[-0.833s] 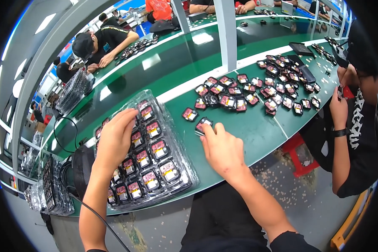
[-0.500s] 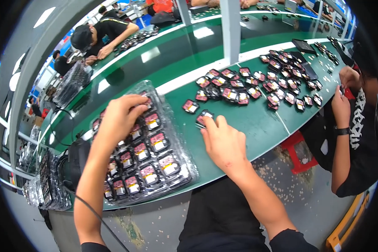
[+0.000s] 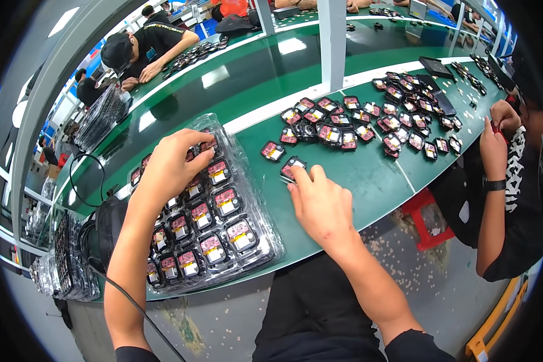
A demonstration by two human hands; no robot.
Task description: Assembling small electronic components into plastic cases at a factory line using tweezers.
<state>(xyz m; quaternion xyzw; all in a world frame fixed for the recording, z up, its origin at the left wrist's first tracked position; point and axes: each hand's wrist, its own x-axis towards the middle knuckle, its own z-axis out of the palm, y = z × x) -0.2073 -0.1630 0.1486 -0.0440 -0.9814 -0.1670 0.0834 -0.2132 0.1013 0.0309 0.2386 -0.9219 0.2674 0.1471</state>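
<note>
A clear plastic tray point(image 3: 265, 244) in front of me on the left holds rows of open black smartwatch cases point(image 3: 241, 234), with pink circuit boards and silvery-white parts inside. Over its far end is my left hand point(image 3: 174, 161), thumb and fingers pinched on a watch case point(image 3: 207, 145) that they partly cover. To the right, my right hand point(image 3: 324, 204) is closed, and thin metal tips like those of tweezers point(image 3: 287, 179) stick out by its thumb. Its fingertips touch a loose watch case point(image 3: 292, 167) on the green table. Another loose case point(image 3: 272, 151) lies just beyond.
Many more watch cases point(image 3: 398, 114) are heaped farther right on the green table point(image 3: 308, 235). A white post point(image 3: 332, 54) rises behind them. A co-worker point(image 3: 495, 157) sits at the right by a red stool point(image 3: 427, 220). Stacked trays point(image 3: 72, 259) and a black cable point(image 3: 133, 301) are at left.
Little has moved. My left hand has shifted slightly at the tray's far end, still pinching there. My right hand stays by the same loose case. The co-worker's hands at right moved slightly.
</note>
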